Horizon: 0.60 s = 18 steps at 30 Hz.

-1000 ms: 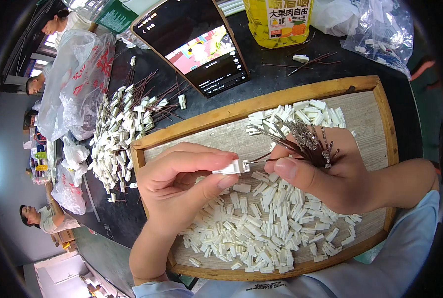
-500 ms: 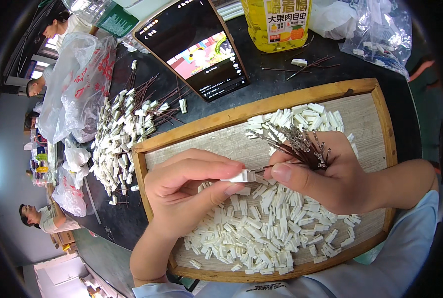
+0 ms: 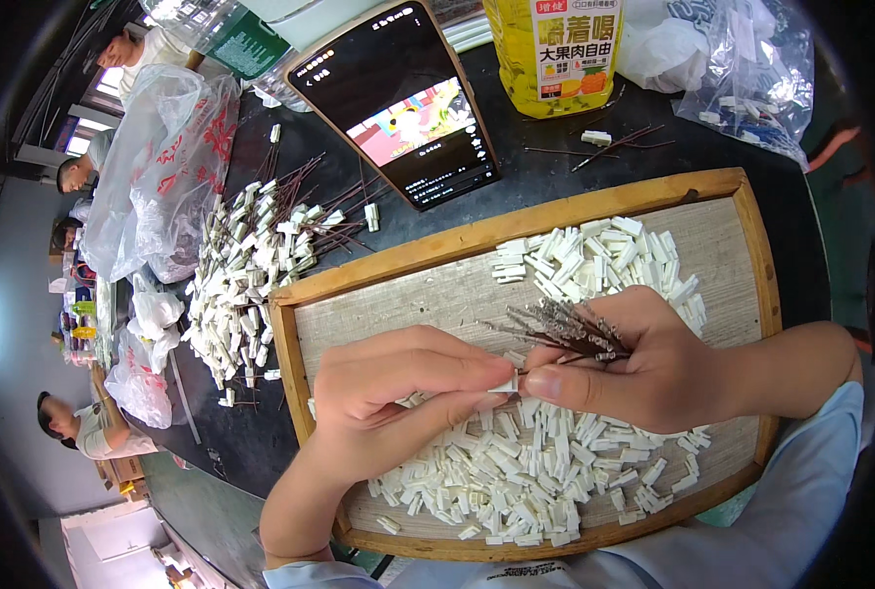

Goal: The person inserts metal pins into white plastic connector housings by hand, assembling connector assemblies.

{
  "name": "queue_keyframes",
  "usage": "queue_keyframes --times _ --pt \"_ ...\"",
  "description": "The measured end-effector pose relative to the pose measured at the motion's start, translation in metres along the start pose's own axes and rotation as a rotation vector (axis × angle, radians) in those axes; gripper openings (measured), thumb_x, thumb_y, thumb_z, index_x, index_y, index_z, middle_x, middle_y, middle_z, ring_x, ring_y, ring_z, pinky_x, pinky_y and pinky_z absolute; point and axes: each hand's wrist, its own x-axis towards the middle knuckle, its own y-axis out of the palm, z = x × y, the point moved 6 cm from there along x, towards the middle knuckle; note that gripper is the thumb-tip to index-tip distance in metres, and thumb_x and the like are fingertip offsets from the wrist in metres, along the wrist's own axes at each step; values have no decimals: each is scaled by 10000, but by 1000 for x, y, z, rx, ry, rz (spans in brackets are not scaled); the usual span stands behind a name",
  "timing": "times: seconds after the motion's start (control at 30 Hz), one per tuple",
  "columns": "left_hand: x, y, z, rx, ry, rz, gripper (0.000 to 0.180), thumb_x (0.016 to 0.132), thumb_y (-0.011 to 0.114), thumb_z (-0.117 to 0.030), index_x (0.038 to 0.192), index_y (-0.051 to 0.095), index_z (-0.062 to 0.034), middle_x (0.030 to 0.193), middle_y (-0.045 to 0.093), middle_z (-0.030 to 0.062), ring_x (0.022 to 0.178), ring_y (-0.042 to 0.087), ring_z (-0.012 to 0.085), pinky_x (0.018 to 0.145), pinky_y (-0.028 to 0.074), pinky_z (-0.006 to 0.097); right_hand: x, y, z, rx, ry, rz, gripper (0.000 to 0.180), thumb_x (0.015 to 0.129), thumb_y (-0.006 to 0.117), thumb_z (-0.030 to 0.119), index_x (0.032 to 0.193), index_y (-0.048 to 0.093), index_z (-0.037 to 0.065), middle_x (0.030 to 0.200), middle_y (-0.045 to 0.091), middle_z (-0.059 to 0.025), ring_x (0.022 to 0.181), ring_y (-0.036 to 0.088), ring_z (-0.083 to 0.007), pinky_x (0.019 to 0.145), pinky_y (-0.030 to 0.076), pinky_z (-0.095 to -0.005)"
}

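Note:
Between the thumb and fingertips of my left hand (image 3: 383,398) is a small white plastic connector housing (image 3: 504,386), mostly covered by the fingers. My right hand (image 3: 658,378) is closed around a bundle of thin dark brown wires (image 3: 583,339) with small metal terminals at their ends. Its thumb and finger pinch close against the housing, where a wire end meets it; how far the wire goes in is hidden. Both hands are over a wood-framed tray (image 3: 516,224), above a heap of loose white housings (image 3: 516,481).
Left of the tray lies a pile of white housings with brown wires attached (image 3: 246,285). A phone (image 3: 408,118) playing a video leans behind the tray. A yellow drink bottle (image 3: 550,69) and plastic bags (image 3: 746,88) stand farther back. Other people sit at the far left.
My left hand has moved right with the housing, up to my right fingertips. The wire length seen between them before has nearly gone from sight. The view has shifted slightly.

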Motion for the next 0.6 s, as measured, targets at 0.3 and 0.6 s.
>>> queue_keyframes --times 0.3,0.6 --pt "-13 -22 11 -92 -64 -240 228 689 710 100 907 677 42 888 673 154 792 653 185 693 515 254 -1 -15 -6 119 97 -259 190 875 646 203 870 626 14 582 448 83 524 355 5 462 263 -195" --pt "-8 -44 17 -3 -35 -314 241 745 688 78 981 650 41 907 666 135 797 640 146 695 522 245 -1 -21 4 17 82 -329 120 840 664 108 865 579 27 572 395 100 519 333 4 479 280 -184"
